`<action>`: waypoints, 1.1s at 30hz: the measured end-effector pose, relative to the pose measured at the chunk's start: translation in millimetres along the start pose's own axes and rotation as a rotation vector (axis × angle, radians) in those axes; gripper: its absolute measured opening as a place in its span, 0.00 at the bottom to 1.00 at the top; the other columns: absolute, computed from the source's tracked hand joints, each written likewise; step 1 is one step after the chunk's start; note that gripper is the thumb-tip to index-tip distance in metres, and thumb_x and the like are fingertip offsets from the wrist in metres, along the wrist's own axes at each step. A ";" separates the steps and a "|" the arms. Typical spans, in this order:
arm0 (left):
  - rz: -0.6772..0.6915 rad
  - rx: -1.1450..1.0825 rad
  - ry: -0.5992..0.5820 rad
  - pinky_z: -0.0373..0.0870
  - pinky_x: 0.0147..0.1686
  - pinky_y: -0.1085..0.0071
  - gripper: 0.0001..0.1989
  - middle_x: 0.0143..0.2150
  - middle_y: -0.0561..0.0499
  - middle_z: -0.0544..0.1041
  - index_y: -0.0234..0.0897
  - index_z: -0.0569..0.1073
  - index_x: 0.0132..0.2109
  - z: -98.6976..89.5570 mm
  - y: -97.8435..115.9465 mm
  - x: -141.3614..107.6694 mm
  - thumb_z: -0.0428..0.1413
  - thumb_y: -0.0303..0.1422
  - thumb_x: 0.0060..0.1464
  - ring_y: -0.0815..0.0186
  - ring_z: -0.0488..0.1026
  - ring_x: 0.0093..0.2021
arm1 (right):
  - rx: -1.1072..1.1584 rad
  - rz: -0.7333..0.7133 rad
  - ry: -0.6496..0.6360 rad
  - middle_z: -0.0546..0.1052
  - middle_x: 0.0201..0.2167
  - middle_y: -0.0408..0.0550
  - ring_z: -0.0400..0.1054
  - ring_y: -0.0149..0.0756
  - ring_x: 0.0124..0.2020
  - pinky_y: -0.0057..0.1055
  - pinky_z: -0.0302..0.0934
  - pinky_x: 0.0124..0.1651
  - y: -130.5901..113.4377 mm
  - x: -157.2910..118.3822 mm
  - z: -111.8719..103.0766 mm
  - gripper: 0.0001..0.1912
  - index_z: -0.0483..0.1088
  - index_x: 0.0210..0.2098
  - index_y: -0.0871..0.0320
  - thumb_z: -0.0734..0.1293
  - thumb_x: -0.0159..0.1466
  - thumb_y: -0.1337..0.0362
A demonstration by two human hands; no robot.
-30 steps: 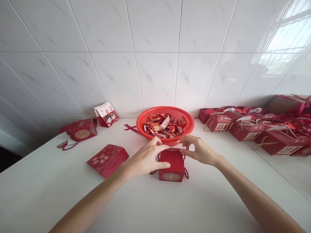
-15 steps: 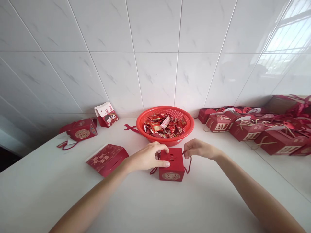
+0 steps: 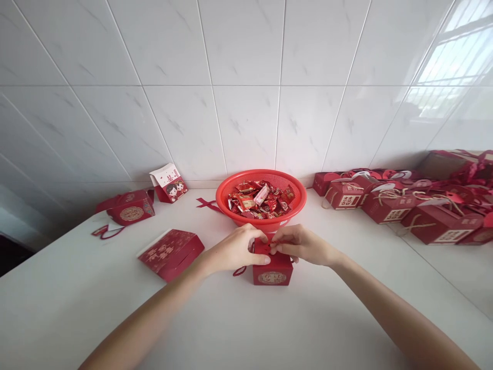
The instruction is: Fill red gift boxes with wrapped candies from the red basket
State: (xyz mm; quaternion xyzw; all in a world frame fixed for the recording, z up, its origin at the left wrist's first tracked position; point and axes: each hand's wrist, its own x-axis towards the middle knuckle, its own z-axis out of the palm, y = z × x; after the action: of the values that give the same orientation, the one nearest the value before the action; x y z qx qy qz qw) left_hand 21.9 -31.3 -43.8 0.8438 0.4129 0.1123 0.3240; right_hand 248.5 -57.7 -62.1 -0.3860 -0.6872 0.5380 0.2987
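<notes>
A small red gift box (image 3: 272, 276) with a round gold emblem on its front sits upright on the white table. My left hand (image 3: 241, 249) steadies it from the left, thumb on the top near the front and fingers toward the back edge. My right hand (image 3: 306, 245) is closed in a pinch over the slotted middle of the lid, on the end of a red cord that the fingers mostly cover. A loop of the cord (image 3: 239, 271) hangs out at the box's left side. Just behind stands a red colander (image 3: 262, 222) of wrapped candies (image 3: 265, 200).
To the left lie a red patterned box (image 3: 169, 253), another red box (image 3: 131, 208) with a cord and tag, and a small white-and-red box (image 3: 169, 183). A red ribbon (image 3: 208, 204) lies beside the colander. Several red boxes (image 3: 442, 223) tied with twine crowd the right, against the tiled wall (image 3: 246, 123).
My right hand has moved left from beside the box to the middle of its lid, bringing the cord along. My left hand keeps its hold on the box.
</notes>
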 end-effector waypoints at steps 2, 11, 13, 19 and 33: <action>-0.002 0.006 0.000 0.70 0.40 0.66 0.20 0.44 0.49 0.75 0.39 0.78 0.46 -0.2 0.9 0.2 0.63 0.46 0.51 0.56 0.74 0.43 | 0.011 -0.005 0.018 0.79 0.34 0.47 0.64 0.26 0.21 0.26 0.61 0.23 4.5 2.0 0.0 0.12 0.73 0.37 0.60 0.71 0.60 0.57; -0.017 0.016 0.033 0.70 0.35 0.67 0.22 0.46 0.47 0.74 0.40 0.79 0.48 2.9 -1.8 1.6 0.64 0.47 0.49 0.58 0.73 0.40 | 0.028 -0.039 0.116 0.79 0.33 0.48 0.68 0.31 0.26 0.28 0.65 0.25 4.7 1.5 -1.0 0.13 0.75 0.36 0.59 0.71 0.61 0.54; -0.012 0.002 0.029 0.70 0.36 0.67 0.22 0.48 0.47 0.74 0.39 0.80 0.47 3.3 -1.0 1.2 0.64 0.46 0.49 0.59 0.73 0.39 | 0.014 -0.018 0.077 0.79 0.34 0.48 0.68 0.31 0.26 0.28 0.65 0.26 5.7 1.5 -0.8 0.14 0.76 0.36 0.59 0.71 0.61 0.54; -0.079 -0.235 -0.019 0.68 0.30 0.69 0.27 0.37 0.51 0.77 0.37 0.76 0.55 -14.7 8.5 -2.2 0.65 0.41 0.49 0.65 0.71 0.30 | 0.055 -0.048 0.176 0.78 0.30 0.46 0.67 0.30 0.25 0.30 0.64 0.28 -1.2 0.9 -3.4 0.17 0.76 0.35 0.60 0.72 0.59 0.51; 0.233 -0.875 0.093 0.67 0.61 0.52 0.16 0.58 0.43 0.73 0.38 0.75 0.52 -52.5 85.7 -2.5 0.62 0.33 0.57 0.52 0.68 0.62 | -0.023 -0.102 0.409 0.77 0.27 0.44 0.71 0.36 0.30 0.32 0.63 0.32 -76.6 -9.9 -9.6 0.18 0.68 0.36 0.56 0.75 0.55 0.53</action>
State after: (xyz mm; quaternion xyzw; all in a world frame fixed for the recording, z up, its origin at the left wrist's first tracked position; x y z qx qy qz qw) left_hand 49.8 -47.9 51.3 0.6623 0.2433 0.3497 0.6164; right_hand 245.6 -70.6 14.6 -0.4551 -0.6371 0.4249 0.4544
